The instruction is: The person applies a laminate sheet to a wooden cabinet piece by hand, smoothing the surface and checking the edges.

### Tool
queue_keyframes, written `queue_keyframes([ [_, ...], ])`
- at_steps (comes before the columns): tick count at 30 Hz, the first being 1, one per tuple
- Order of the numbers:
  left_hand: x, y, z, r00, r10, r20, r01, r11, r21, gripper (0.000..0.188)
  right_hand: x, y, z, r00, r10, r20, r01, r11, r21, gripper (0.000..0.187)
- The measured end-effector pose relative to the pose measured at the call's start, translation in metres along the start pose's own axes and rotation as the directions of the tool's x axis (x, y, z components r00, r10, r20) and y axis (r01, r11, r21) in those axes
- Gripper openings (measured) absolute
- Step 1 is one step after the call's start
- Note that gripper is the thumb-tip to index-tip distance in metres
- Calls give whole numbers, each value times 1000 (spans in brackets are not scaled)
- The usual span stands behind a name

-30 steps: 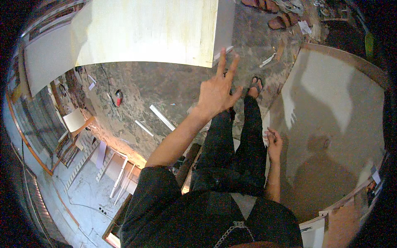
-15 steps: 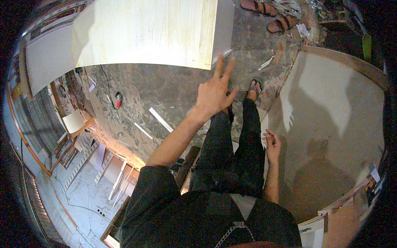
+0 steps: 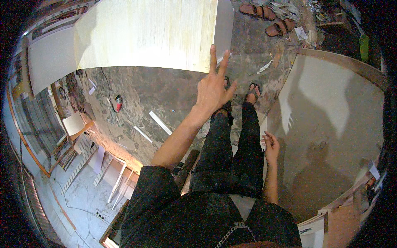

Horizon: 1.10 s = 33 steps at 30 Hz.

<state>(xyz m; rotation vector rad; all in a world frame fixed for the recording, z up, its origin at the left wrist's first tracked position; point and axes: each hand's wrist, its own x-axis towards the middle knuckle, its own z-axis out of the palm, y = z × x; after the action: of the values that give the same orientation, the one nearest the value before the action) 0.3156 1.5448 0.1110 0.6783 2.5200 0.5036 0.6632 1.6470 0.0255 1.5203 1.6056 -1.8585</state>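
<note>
Head, left hand (image 3: 211, 94): spread, near pale panel (image 3: 153, 37), lower-right corner
Right hand (image 3: 271, 146): loosely parted, near grey board (image 3: 331, 109), left edge

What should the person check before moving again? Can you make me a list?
1. Left hand empty: ok, nothing in it, fingers spread.
2. Left hand touching the cream panel: cannot tell; its fingertips overlap the panel's corner in this view.
3. Right hand empty: ok, it looks empty, low beside the right leg.
4. Floor free of loose things: not ok; white strips and a red-and-black object lie there.
5. Toes covered: not ok, the right foot wears an open sandal.
</note>
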Motion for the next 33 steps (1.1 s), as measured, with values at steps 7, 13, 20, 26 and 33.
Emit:
queue_keyframes([
  [7,8,6,9,999,21,-32,-20,999,45,90,0,-8,-1,1000,25,0,-25,997,-75,26],
  [13,8,13,10,999,40,-34,-41,999,-16,98,7,9,-10,996,-92,-13,91,994,-54,28],
  [20,14,20,9,995,14,99,-12,1000,-16,97,8,4,-9,997,-82,3,82,994,-76,27],
  [26,26,19,6,995,-39,-90,34,997,-63,97,9,-8,-7,996,-85,12,85,995,-56,28],
  [33,24,23,4,997,34,-71,-33,999,22,94,13,-9,-7,993,-118,10,118,993,24,29],
])
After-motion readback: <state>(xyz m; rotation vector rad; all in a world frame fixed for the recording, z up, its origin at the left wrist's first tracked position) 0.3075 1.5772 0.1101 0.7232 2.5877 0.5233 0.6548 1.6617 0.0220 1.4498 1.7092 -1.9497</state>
